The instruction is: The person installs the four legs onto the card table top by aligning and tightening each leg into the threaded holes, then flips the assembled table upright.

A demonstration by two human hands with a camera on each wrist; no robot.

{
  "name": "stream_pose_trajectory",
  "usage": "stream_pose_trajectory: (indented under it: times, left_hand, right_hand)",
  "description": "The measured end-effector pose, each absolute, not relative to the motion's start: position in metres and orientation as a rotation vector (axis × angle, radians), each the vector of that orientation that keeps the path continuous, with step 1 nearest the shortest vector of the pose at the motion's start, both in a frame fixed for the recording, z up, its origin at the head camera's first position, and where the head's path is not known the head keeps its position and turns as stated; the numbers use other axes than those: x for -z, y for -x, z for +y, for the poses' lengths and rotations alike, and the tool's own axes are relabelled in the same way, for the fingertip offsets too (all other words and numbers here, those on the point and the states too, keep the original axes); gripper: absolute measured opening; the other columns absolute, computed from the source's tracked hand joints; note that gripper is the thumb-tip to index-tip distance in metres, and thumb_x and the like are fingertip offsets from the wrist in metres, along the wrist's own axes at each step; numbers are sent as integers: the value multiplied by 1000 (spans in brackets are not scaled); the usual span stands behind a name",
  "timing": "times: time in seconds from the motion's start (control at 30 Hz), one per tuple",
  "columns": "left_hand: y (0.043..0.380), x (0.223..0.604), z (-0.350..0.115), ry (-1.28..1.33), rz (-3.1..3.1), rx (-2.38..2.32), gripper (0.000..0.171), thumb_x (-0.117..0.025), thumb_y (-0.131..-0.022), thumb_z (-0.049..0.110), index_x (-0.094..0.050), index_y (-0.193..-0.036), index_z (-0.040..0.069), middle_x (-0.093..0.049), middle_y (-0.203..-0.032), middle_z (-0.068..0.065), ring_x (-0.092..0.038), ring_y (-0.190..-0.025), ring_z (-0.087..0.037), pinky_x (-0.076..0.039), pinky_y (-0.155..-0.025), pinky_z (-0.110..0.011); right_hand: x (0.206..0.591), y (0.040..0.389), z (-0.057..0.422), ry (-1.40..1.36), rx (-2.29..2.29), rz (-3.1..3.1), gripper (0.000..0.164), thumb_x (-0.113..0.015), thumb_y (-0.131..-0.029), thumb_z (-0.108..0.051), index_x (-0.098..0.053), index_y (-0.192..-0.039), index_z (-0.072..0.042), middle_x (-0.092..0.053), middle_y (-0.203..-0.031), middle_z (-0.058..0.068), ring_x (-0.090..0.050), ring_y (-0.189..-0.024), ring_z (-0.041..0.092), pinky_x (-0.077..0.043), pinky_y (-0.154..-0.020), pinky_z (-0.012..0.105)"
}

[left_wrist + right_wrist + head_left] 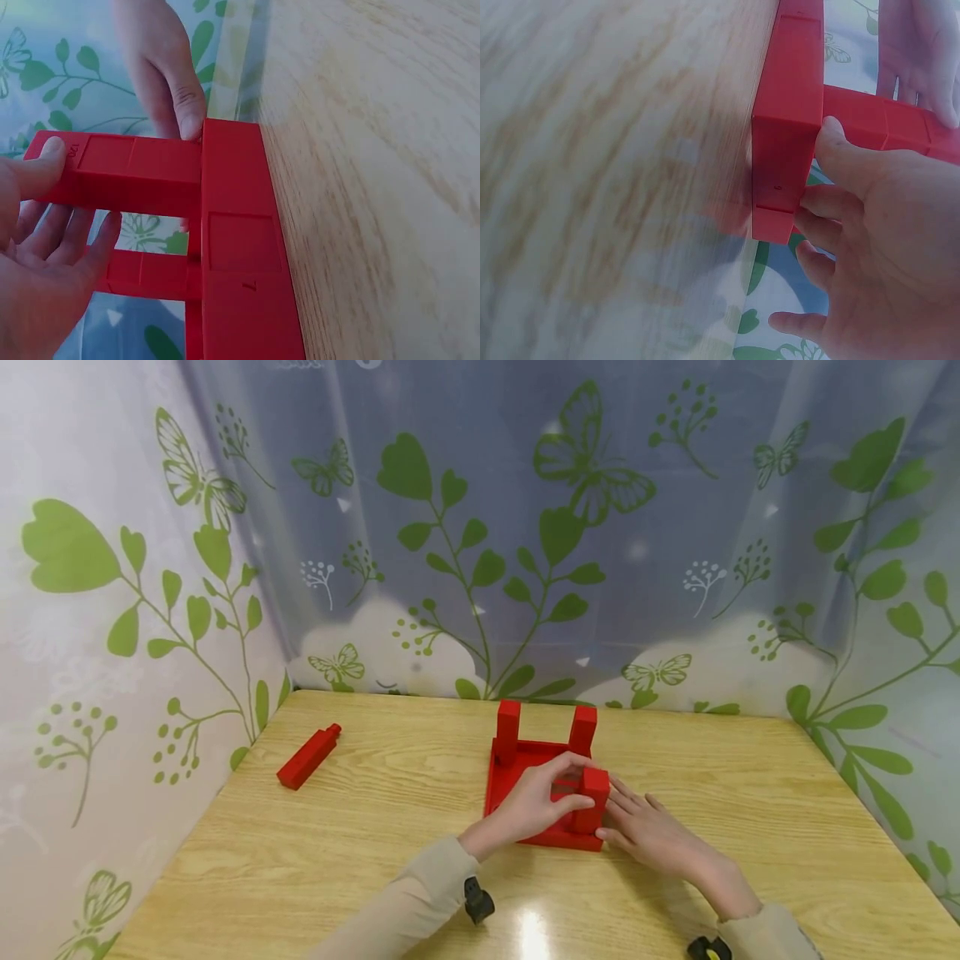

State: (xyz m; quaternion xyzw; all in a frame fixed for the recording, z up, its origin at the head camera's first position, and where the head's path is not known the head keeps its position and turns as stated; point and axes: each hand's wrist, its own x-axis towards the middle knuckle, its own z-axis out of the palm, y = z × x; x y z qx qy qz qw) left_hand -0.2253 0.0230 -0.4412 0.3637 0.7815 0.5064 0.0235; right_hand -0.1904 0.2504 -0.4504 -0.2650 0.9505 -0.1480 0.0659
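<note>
A red square frame lies on the table, with three red posts standing up from it. At its front right corner, my left hand holds the upright post near the top, thumb on the near side and fingers behind. My right hand rests against the frame's right side by that corner. In the right wrist view its thumb touches near the foot of the post, and its fingers lie fairly straight along the side. The far left post and far right post stand untouched.
A loose red post with a narrow peg at one end lies on the wooden table, far to the left of the frame. A curtain printed with leaves and butterflies borders the table at the back and both sides.
</note>
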Motion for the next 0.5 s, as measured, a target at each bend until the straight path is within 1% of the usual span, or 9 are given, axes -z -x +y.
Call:
stream_pose_trajectory:
  times: [0.07, 0.17, 0.3, 0.4, 0.5]
  left_hand:
    - [227, 441, 22, -1139, 2390, -1560, 46, -73, -94, 16, -56, -137, 12, -68, -127, -2, -65, -116, -10, -54, -100, -40]
    - [228, 441, 21, -1153, 2370, -1549, 45, -72, -95, 17, -55, -137, 12, -68, -127, -2, -64, -116, -9, -54, -101, -42]
    - [229, 441, 20, -1190, 2382, -1521, 44, -70, -96, 18, -54, -137, 13, -69, -127, -1, -64, -116, -6, -54, -100, -38]
    - [229, 440, 20, -1214, 2399, -1496, 44, -69, -97, 19, -53, -137, 12, -69, -127, -1, -63, -116, -5, -55, -99, -35]
    - [228, 440, 20, -1221, 2408, -1486, 44, -69, -97, 19, -53, -137, 13, -69, -127, 0, -63, -117, -4, -55, -99, -35]
  right_hand:
    - [451, 191, 250, 794, 444, 2866, 67, -54, -104, -42, -44, -150, 5, -33, -158, 28, -29, -146, 49, -24, -109, 77]
    - [450, 191, 250, 793, 447, 2862, 67, -54, -103, -43, -43, -151, 4, -32, -159, 27, -28, -147, 49, -24, -109, 77]
    - [451, 191, 250, 793, 462, 2856, 68, -53, -104, -43, -41, -152, 2, -31, -160, 27, -27, -147, 49, -23, -109, 77]
    - [451, 191, 251, 791, 462, 2854, 68, -53, -104, -44, -42, -152, 3, -31, -159, 28, -27, -147, 49, -23, -109, 77]
    - [452, 191, 251, 787, 456, 2853, 68, -53, -104, -44, -43, -150, 6, -31, -159, 30, -28, -146, 50, -24, -109, 77]
